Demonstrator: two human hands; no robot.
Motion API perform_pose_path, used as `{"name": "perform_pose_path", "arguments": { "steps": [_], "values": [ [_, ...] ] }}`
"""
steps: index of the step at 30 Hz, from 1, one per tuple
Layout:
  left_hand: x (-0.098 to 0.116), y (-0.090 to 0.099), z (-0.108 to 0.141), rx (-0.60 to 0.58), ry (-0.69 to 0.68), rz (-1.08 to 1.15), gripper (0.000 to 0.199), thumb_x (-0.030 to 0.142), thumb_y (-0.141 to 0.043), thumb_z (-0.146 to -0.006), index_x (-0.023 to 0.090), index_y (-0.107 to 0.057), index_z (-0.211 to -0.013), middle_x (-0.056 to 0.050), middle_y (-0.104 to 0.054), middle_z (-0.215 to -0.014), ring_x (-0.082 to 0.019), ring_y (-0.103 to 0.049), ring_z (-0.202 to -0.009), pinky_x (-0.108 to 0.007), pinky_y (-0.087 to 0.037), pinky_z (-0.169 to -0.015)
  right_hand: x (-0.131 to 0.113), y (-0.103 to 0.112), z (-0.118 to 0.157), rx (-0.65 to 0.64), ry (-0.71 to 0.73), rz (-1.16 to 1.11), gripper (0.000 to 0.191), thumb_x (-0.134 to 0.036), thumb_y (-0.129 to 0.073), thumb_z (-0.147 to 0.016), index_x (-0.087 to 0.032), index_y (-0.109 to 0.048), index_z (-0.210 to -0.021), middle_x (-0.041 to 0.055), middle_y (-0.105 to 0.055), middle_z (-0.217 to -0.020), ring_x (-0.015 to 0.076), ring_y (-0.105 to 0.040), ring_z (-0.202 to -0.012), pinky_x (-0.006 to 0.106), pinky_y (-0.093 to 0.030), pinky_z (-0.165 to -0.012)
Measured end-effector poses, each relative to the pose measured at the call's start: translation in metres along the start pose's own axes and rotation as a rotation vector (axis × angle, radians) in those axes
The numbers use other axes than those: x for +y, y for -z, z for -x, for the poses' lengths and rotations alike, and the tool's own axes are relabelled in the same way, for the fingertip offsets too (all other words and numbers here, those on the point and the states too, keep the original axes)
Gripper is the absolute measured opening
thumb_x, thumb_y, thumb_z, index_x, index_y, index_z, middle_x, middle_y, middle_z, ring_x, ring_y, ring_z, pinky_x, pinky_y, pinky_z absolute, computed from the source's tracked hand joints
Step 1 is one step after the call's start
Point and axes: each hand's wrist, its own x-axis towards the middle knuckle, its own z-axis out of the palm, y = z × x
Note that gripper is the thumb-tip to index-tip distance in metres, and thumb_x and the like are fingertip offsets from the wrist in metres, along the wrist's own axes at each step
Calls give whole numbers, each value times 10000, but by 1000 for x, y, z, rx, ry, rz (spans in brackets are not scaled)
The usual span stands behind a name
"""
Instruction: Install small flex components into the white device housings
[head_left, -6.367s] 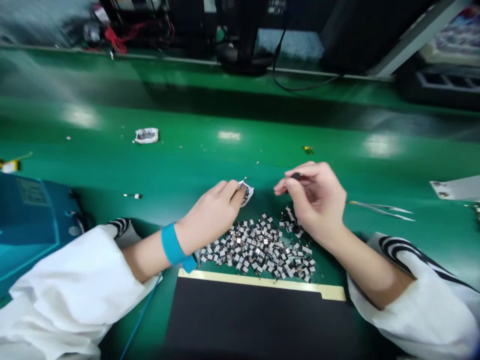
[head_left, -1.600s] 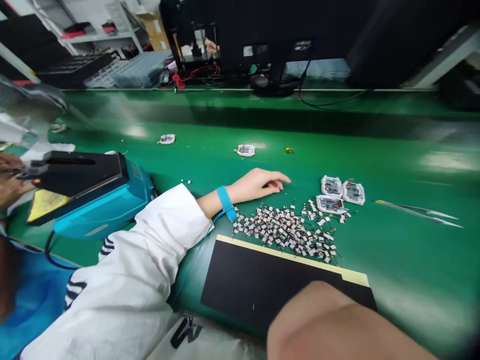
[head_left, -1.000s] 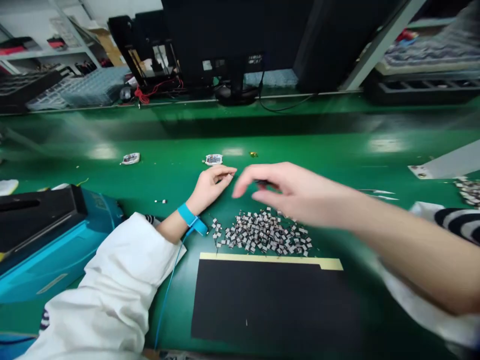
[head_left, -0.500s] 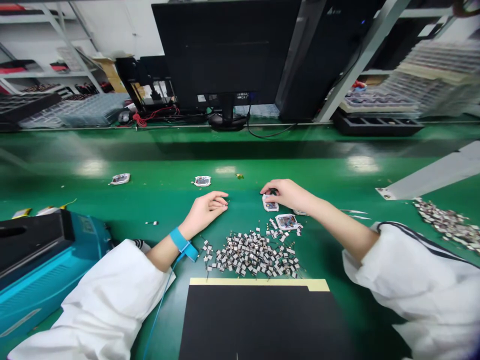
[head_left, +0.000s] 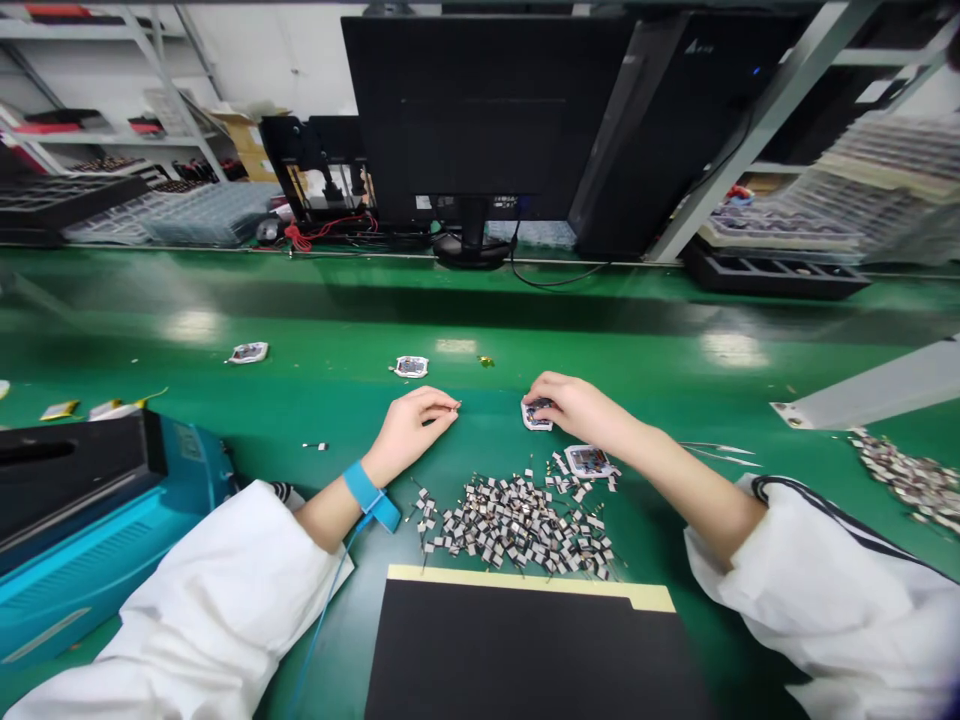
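Note:
My right hand (head_left: 574,408) is closed on a small white-framed circuit board (head_left: 536,420), its fingers at the board's top and right edges. To the left, my left hand (head_left: 412,422) hovers over the green mat with thumb and fingertips pinched together; whatever may be between them is too small to make out. A blue wrist strap (head_left: 367,492) with a cord circles my left wrist. Below the hands lies a heap of small grey-white parts with dark leads (head_left: 517,525). Another white-framed board (head_left: 589,461) rests at the heap's upper right edge.
Two more boards, one left of centre (head_left: 411,367) and one farther left (head_left: 248,353), lie at the back. A black sheet (head_left: 525,650) is in front. A blue machine (head_left: 112,530) stands left. Tweezers (head_left: 720,452) and a second heap (head_left: 907,480) are right, near a metal arm (head_left: 870,385).
My left fingers have come together into a pinch. My right fingers have closed farther over the board. The whole view has shifted slightly.

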Motion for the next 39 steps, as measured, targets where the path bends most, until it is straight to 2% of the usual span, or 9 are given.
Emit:
{"name": "perform_pose_path", "arguments": {
  "steps": [7,11,13,18,24,28,32,36,39],
  "values": [
    [19,0,12,-62,-192,-142,110,222,-555,-766,138,-625,-768,-47,-614,-805,-120,-576,-753,-216,-488,-700,-30,-17,-20,-18,165,-72,79,-114,-550,-765,-122,-608,-818,47,-548,-818,147,-546,-776,248,-436,-719],
    [19,5,21,-246,-358,-275,102,199,-544,-780,156,-635,-797,-35,-645,-825,-133,-581,-809,-246,-463,-784,-53,-20,-30,-111,351,-123,84,-152,-596,-746,-151,-607,-829,4,-544,-849,85,-539,-790,152,-424,-727],
    [15,8,23,-336,-415,-335,115,199,-530,-792,161,-637,-812,-29,-651,-835,-139,-582,-845,-252,-453,-816,-60,-21,-32,-118,379,-109,84,-183,-584,-760,-150,-608,-834,13,-532,-890,89,-532,-808,161,-422,-735],
    [6,10,22,-347,-385,-371,143,210,-501,-814,167,-631,-855,-24,-646,-890,-122,-590,-850,-216,-452,-806,-64,-25,-30,-80,294,1,125,-218,-528,-801,-126,-608,-831,50,-521,-854,139,-523,-789,235,-421,-717],
    [11,8,22,-303,-338,-398,134,230,-529,-798,166,-639,-840,-17,-655,-861,-122,-605,-808,-198,-453,-759,-67,-30,-20,-31,157,138,128,-203,-495,-823,-95,-563,-815,62,-541,-790,157,-530,-741,247,-403,-661],
    [15,4,25,-269,-312,-418,122,231,-545,-788,170,-645,-824,-8,-659,-856,-123,-608,-808,-191,-446,-754,-70,-34,-13,-21,152,203,120,-195,-460,-843,-137,-554,-888,52,-534,-849,153,-526,-780,235,-394,-662],
    [15,2,27,-236,-274,-437,107,224,-560,-777,174,-648,-810,2,-662,-852,-122,-611,-806,-187,-444,-758,-72,-33,-11,-20,147,269,97,-169,-467,-831,-131,-557,-832,69,-526,-849,184,-514,-806,265,-388,-682],
    [18,-1,28,-205,-225,-458,110,211,-550,-782,173,-645,-823,-2,-659,-856,-130,-608,-800,-204,-444,-747,-70,-29,-6,-23,34,250,103,-164,-447,-835,-111,-533,-815,71,-539,-808,196,-539,-760,286,-415,-649],
    [21,-6,28,-167,-178,-445,103,181,-545,-779,171,-641,-818,-3,-651,-853,-126,-599,-793,-209,-441,-739,-71,-31,3,-40,2,106,145,-235,-514,-810,-127,-503,-905,55,-530,-882,172,-552,-761,282,-453,-663]
  ]
}}
